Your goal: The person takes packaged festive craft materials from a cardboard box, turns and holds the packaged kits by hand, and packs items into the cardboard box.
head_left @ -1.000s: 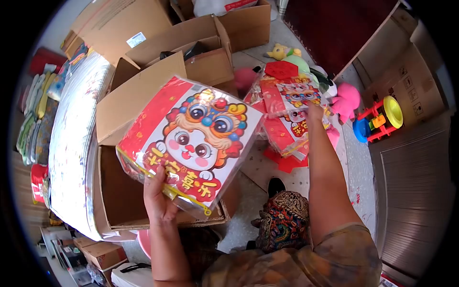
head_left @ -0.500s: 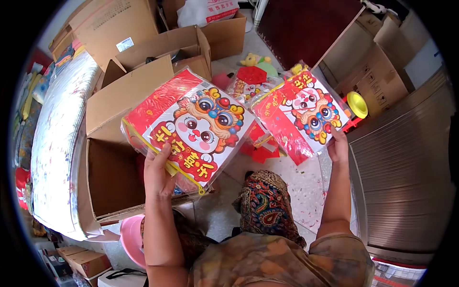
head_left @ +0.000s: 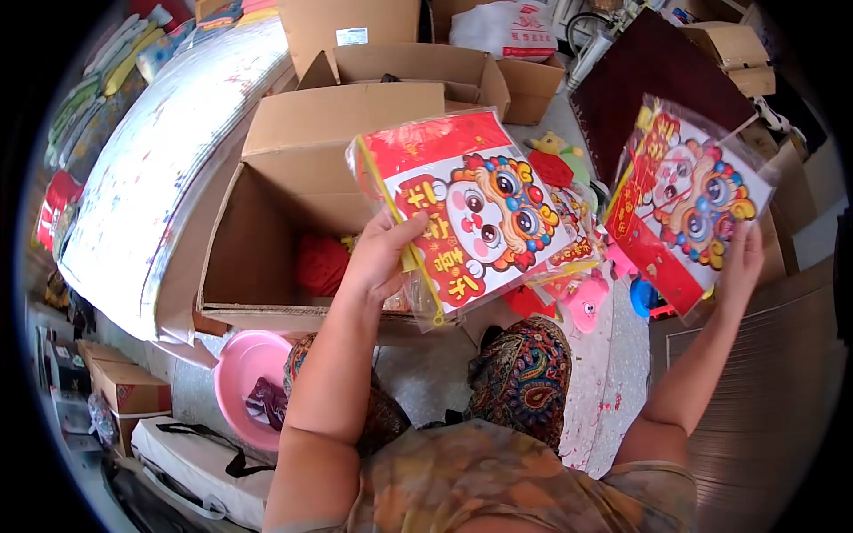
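My left hand [head_left: 384, 253] is closed on the edge of a clear plastic packet [head_left: 502, 209], which has a red band and a colourful lion-dance cartoon with yellow lettering. A zip with a yellow pull runs along its near edge. In my right hand [head_left: 739, 266] is a similar plastic packet [head_left: 706, 209], gripped at its lower right side and held up, tilted. The left packet hangs in front of an open cardboard box [head_left: 253, 240] with a red item [head_left: 322, 265] inside. More printed packets lie on the floor behind it, partly hidden.
A pink basin [head_left: 235, 373] holding dark cloth stands at left, with a white bag [head_left: 200, 466] below it. A floral-covered mattress [head_left: 169, 169] leans beside the box. A dark red board [head_left: 662, 89] stands behind. Near my right knee lies a pink toy [head_left: 585, 302].
The camera view has swung left, so the surroundings sit further right. My right hand has carried its packet to the right, widening the distance between the two packets. Both hands keep hold.
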Action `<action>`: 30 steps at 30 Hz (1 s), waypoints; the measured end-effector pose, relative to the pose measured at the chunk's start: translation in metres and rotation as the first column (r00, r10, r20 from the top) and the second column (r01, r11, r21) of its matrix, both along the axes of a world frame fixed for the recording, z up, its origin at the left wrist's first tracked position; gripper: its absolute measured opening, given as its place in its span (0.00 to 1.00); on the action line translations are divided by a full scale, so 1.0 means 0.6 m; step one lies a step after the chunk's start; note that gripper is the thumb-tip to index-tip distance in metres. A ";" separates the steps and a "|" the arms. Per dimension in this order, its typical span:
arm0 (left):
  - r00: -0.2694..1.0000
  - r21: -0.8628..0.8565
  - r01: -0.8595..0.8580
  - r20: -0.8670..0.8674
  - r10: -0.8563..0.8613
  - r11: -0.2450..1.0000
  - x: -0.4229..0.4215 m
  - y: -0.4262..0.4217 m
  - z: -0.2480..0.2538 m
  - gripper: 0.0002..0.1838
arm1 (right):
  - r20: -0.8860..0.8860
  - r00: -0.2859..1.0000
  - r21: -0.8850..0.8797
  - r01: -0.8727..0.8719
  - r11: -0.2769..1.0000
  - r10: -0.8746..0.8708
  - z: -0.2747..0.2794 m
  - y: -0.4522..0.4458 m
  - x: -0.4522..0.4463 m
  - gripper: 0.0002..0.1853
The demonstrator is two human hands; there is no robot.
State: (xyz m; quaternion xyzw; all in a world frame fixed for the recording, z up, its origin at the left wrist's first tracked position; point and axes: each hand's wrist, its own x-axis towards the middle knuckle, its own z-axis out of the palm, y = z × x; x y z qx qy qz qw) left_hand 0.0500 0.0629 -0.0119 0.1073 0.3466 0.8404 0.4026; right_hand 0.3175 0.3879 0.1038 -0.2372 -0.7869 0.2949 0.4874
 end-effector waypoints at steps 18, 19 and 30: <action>0.961 0.105 0.212 0.157 -0.226 0.972 0.017 -0.008 0.006 0.22 | -0.049 0.807 -0.716 -0.439 0.543 0.588 -0.059 -0.131 -0.224 0.15; 0.962 0.105 0.209 0.156 -0.224 0.972 0.020 -0.009 0.012 0.22 | -0.051 0.811 -0.716 -0.436 0.545 0.583 -0.062 -0.131 -0.227 0.15; 0.949 0.163 0.194 0.220 -0.227 0.968 0.027 -0.010 0.020 0.26 | -0.106 0.794 -0.780 -0.439 0.446 0.598 -0.085 -0.130 -0.246 0.12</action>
